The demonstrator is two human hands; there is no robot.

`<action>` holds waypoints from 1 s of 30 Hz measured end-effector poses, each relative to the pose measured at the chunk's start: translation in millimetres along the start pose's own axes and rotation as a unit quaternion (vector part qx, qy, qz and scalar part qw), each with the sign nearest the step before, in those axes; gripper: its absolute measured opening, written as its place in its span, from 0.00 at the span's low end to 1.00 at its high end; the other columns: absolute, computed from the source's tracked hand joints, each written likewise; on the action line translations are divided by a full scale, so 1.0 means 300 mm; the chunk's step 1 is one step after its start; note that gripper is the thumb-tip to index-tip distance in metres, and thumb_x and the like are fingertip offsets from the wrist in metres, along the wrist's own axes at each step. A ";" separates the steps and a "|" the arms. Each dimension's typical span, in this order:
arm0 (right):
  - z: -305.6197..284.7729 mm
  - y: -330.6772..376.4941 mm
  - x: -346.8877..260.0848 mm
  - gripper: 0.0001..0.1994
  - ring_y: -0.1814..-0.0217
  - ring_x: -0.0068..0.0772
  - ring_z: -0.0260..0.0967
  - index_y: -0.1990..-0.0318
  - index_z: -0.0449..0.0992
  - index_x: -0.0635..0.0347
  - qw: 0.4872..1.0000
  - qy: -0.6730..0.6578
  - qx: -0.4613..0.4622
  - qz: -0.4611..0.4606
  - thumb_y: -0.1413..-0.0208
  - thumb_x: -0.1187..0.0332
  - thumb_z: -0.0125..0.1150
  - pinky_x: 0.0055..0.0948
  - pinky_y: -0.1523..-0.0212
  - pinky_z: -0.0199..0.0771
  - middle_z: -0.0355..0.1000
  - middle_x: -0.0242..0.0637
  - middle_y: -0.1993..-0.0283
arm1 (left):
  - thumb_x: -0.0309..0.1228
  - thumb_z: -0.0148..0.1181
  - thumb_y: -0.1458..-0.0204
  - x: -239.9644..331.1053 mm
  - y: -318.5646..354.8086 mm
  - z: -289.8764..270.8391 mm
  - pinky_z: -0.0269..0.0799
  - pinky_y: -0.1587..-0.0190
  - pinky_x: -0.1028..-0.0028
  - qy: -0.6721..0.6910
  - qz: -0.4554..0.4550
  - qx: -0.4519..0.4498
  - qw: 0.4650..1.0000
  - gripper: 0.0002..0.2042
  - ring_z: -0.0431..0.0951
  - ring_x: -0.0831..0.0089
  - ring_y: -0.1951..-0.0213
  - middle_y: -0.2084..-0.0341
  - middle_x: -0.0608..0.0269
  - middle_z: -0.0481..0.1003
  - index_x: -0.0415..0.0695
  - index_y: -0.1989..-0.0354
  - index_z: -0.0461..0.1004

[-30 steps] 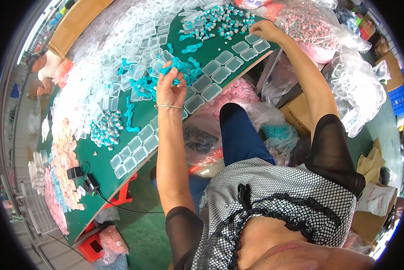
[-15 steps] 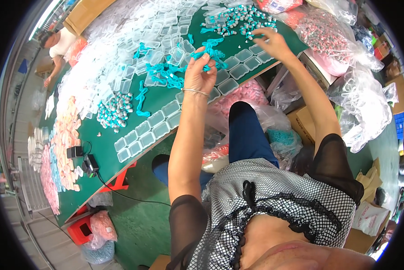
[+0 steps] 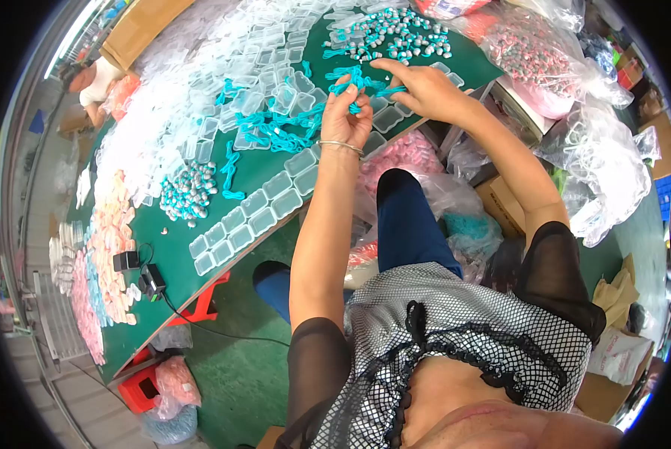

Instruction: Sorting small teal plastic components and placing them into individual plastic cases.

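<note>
My left hand (image 3: 348, 120) is closed on a bundle of turquoise cord (image 3: 350, 78), held above the table between thumb and fingers. From the right, my right hand (image 3: 429, 91) reaches in, its index finger stretched over the bundle. An end of the turquoise cord runs in between its finger and thumb, which look closed on it. Below the hands, clear plastic boxes (image 3: 263, 220) stand in two rows along the table's front edge. More turquoise cord bundles (image 3: 279, 131) lie left of my left hand, and a single bundle (image 3: 230, 170) lies farther left.
Behind my hands is a heap of turquoise and grey beads (image 3: 395, 34); a similar heap (image 3: 188, 191) lies left. Clear boxes pile across the green table (image 3: 175, 247). A black adapter (image 3: 152, 281) trails a cable. Bags of pink pieces (image 3: 399, 161) sit below. A person (image 3: 100, 86) works far left.
My right hand has come left from beside the far bead heap to the cord bundle in my left hand. The left hand keeps its hold, having shifted slightly right.
</note>
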State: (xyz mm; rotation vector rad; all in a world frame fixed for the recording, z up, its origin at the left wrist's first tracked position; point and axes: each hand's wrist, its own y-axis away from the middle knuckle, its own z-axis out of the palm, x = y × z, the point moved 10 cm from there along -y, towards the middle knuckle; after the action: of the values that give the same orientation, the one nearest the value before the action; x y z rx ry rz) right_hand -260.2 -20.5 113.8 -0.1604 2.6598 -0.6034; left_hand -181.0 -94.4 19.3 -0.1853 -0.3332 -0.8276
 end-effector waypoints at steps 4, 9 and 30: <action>-0.043 0.030 0.106 0.17 0.65 0.46 0.72 0.54 0.72 0.56 0.998 0.041 -0.023 -0.028 0.55 0.73 0.62 0.37 0.65 0.71 0.74 0.39 0.67 | 0.20 0.61 0.54 -0.006 -0.018 -0.026 0.61 0.78 0.82 0.025 0.000 0.016 1.000 0.19 0.67 0.77 0.74 0.69 0.61 0.70 0.46 0.53 0.66; -0.158 0.126 0.385 0.09 0.56 0.41 0.69 0.64 0.76 0.56 0.996 0.070 0.051 -0.006 0.55 0.73 0.61 0.35 0.55 0.70 0.71 0.38 0.62 | 0.20 0.61 0.54 0.011 0.012 -0.017 0.60 0.78 0.82 -0.002 0.004 0.015 1.000 0.18 0.67 0.77 0.73 0.68 0.63 0.69 0.46 0.54 0.67; -0.045 0.188 0.650 0.07 0.68 0.29 0.69 0.63 0.78 0.57 0.982 -0.033 0.102 0.158 0.50 0.71 0.59 0.26 0.63 0.71 0.71 0.37 0.64 | 0.20 0.61 0.54 -0.006 0.072 -0.029 0.59 0.76 0.80 -0.047 -0.009 0.025 0.999 0.18 0.67 0.77 0.72 0.71 0.67 0.70 0.45 0.54 0.69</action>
State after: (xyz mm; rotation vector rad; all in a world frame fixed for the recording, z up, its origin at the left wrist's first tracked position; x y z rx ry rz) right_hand -444.5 -2.8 29.7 0.2905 2.4676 -0.7430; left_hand -164.1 -81.2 9.9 -0.1748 -0.4450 -0.8292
